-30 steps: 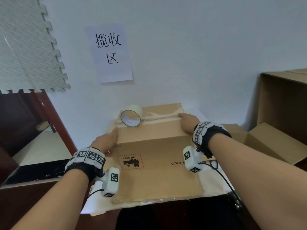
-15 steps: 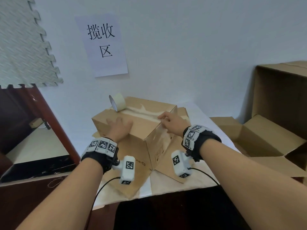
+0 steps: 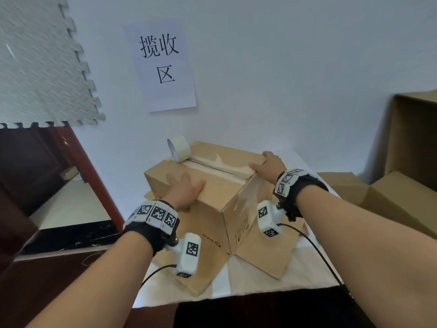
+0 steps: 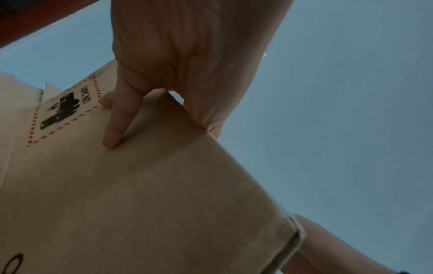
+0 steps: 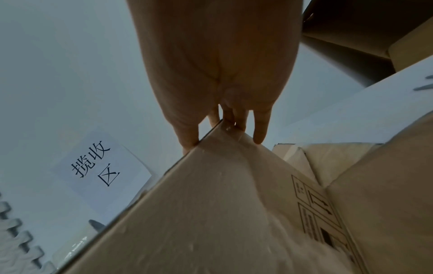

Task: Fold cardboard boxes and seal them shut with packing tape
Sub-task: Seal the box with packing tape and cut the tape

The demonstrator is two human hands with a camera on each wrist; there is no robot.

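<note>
- A brown cardboard box (image 3: 208,185) sits at the middle of the white-covered surface (image 3: 272,282), one corner toward the camera, its lower flaps splayed flat beneath it; printed shipping marks and a red-dashed label show on its sides.
- The box looks light and hollow, stiff along its edges but likely to buckle mid-panel; the top corners and edges look the safest places to take hold.
- A pale strip of tape (image 3: 212,168) runs along the top seam, its far end leading to the roll.
- The left hand (image 3: 185,191) lies spread over the near-left top edge, fingers on the top panel and thumb down the side.
- The right hand (image 3: 268,164) grips the right top corner, thumb on the top panel and fingers curled down the side.
- A roll of packing tape (image 3: 179,147) stands on edge on the far-left top corner; it looks liable to roll off if the box tips.
</note>
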